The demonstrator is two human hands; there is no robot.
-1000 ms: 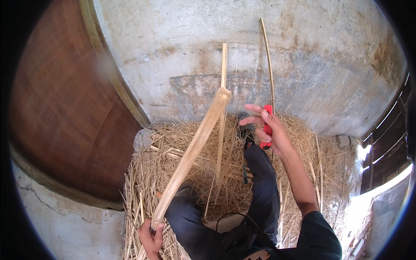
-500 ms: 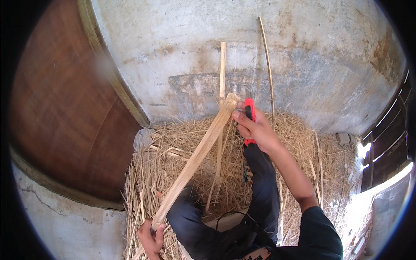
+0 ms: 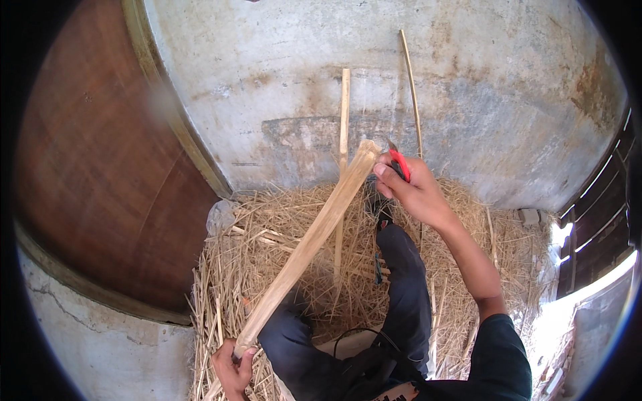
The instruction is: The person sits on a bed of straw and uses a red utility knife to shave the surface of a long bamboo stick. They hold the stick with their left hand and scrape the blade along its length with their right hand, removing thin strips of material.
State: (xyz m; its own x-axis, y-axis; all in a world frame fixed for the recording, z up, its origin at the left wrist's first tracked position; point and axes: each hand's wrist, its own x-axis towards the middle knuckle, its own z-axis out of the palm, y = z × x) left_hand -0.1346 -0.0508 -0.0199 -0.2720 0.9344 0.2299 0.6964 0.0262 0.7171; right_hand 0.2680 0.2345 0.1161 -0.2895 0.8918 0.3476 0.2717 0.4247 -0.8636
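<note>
A broad strip of split bamboo (image 3: 307,240) slants from lower left to upper right above my legs. My left hand (image 3: 232,369) grips its lower end, thumb on top. Close to the upper end, my right hand (image 3: 414,192) is wrapped round a red-and-black knife (image 3: 399,164), its short blade pointing up beside the strip's tip. Whether the right fingertips touch the bamboo, I cannot tell. Behind the strip, a narrower stick (image 3: 345,113) stands upright against the wall.
Shavings and straw-like slivers (image 3: 461,247) cover the floor around my legs. A thin stick (image 3: 412,90) leans on the stained grey wall (image 3: 495,120). A brown panel (image 3: 100,180) stands at left. At right are a small block (image 3: 529,216) and dark slats (image 3: 598,214).
My right hand has shifted right, and the knife has turned so its blade tilts up and left. The strip's upper end has swung slightly right; my left hand stays in place.
</note>
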